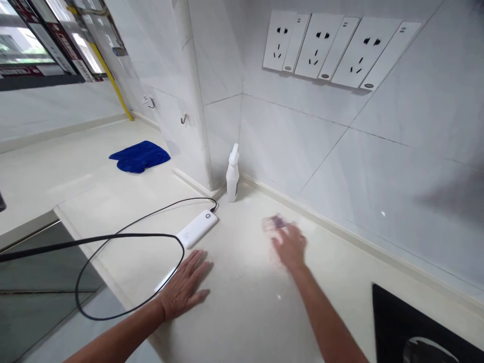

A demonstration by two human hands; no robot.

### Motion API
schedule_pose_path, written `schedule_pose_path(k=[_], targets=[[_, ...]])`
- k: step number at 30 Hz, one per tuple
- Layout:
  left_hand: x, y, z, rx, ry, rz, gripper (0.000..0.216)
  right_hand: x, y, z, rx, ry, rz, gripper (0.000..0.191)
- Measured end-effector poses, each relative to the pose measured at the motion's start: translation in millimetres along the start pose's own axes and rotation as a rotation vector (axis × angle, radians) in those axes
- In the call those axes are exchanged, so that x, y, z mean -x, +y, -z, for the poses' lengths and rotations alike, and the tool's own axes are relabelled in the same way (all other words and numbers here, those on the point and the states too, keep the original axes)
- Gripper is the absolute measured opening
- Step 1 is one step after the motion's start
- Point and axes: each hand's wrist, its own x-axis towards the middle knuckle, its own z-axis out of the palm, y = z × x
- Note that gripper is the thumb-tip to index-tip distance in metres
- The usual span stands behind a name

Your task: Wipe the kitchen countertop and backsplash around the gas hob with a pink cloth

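My left hand (185, 287) lies flat on the pale countertop (242, 312), fingers stretched out, just in front of a white power bank (197, 228). Out near the wall, my right hand (289, 244) is smeared by motion. Something small and purplish (278, 222) shows at its fingertips, too blurred to name. A white spray bottle (232, 174) stands upright in the corner behind both hands.
A black cable (113, 252) loops from the power bank over the counter edge. A blue cloth (139, 156) lies at the back left. Three wall sockets (333, 48) sit above. A dark hob (416, 327) is at the lower right, a dark glass surface (34, 282) at the lower left.
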Motion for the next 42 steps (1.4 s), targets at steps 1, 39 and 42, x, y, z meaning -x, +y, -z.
schedule_pose_path(k=[1, 39, 42], targets=[[-0.4, -0.1, -0.5, 0.011, 0.000, -0.001, 0.082, -8.1, 28.6, 12.0, 0.079, 0.013, -0.175, 0.041], [-10.2, -25.6, -14.9, -0.026, -0.121, 0.007, 0.055, 131.9, 76.3, 33.4, 0.120, 0.056, -0.440, 0.048], [-12.7, -25.3, -15.8, -0.009, -0.136, 0.037, 0.055, 181.8, 0.6, -0.1, 0.046, 0.042, -0.261, 0.050]])
